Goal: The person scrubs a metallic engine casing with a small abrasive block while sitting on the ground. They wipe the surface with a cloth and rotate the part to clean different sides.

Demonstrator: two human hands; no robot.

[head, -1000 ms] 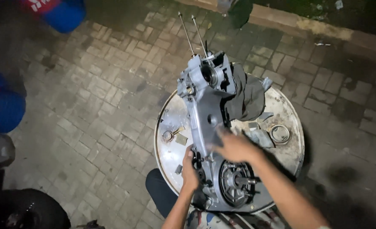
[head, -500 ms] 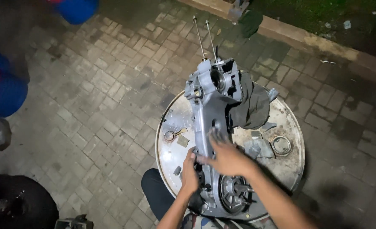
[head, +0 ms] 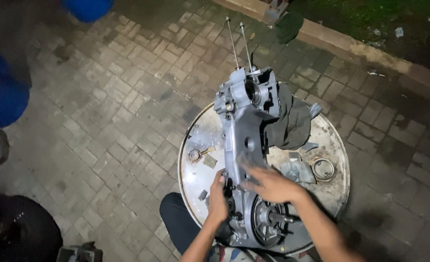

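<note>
Left hand (head: 218,200): I see it nearest me, fingers curled and pressed together around the left edge of the casing (head: 246,145); it grips the metal just above the lower end.
Right hand (head: 269,183): lies flat on the casing's face, fingers spread and blurred, tips pointing left toward the middle of the long grey body. I can't tell if it presses or only rests.
Casing: a long grey engine casing lying along the tray (head: 195,174), its lower end by my knee (head: 178,221), its upper end pointing away. It runs under my right palm and past the left fingers.
Wheel (head: 263,225): a round finned part at the casing's near end, just below my right wrist.
Rag (head: 290,123): dark cloth bunched against the casing's far right side.
Ring (head: 323,169): lies on the tray, right of the casing, apart from it.
Studs (head: 237,41): two thin rods stick out from the far end over the paving (head: 103,121).
Kerb (head: 370,53): farthest off.
</note>
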